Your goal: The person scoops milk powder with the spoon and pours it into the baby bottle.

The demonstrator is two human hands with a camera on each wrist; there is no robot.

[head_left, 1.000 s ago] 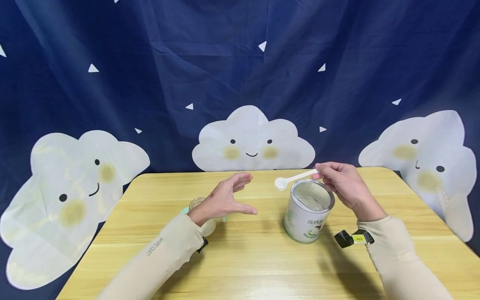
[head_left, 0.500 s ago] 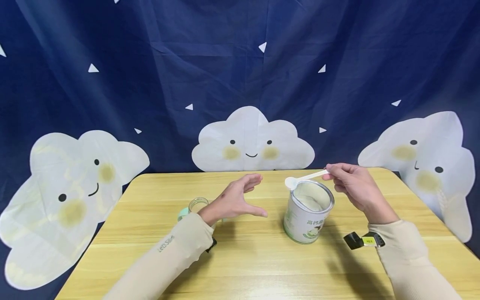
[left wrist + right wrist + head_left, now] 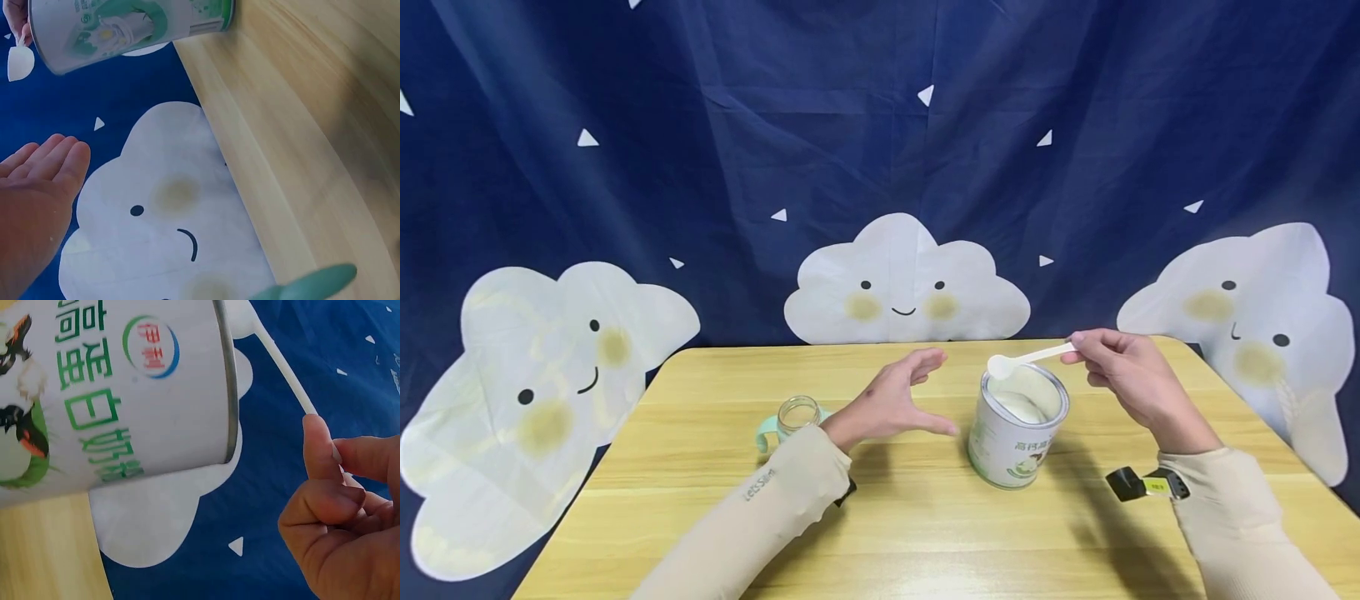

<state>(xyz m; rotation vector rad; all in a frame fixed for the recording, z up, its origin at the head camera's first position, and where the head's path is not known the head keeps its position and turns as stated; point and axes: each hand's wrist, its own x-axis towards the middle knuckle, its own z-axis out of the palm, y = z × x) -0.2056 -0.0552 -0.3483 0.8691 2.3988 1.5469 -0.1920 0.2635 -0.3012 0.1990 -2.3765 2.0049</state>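
My right hand point(image 3: 1138, 379) pinches the end of a white scoop point(image 3: 1033, 356) between thumb and fingers. The scoop's bowl is over the far left part of the rim of an open milk powder can point(image 3: 1009, 454), with pale powder point(image 3: 1019, 406) inside. In the right wrist view the scoop's thin handle point(image 3: 289, 370) slants past the can's rim. My left hand point(image 3: 895, 400) is held in the air left of the can, thumb and fingers spread apart, holding nothing. Behind the left wrist stands an open glass bottle point(image 3: 798, 412) with a mint-green handle point(image 3: 765, 433), partly hidden by the sleeve.
Everything stands on a light wooden table point(image 3: 925, 533). A dark blue curtain point(image 3: 880, 125) printed with white smiling clouds hangs right behind its far edge. A black wrist camera point(image 3: 1126, 483) is strapped to the right wrist.
The scoop has moved right with my right hand, its bowl coming from left of the can to over its rim. My left hand has shifted right toward the can, uncovering more of the bottle.
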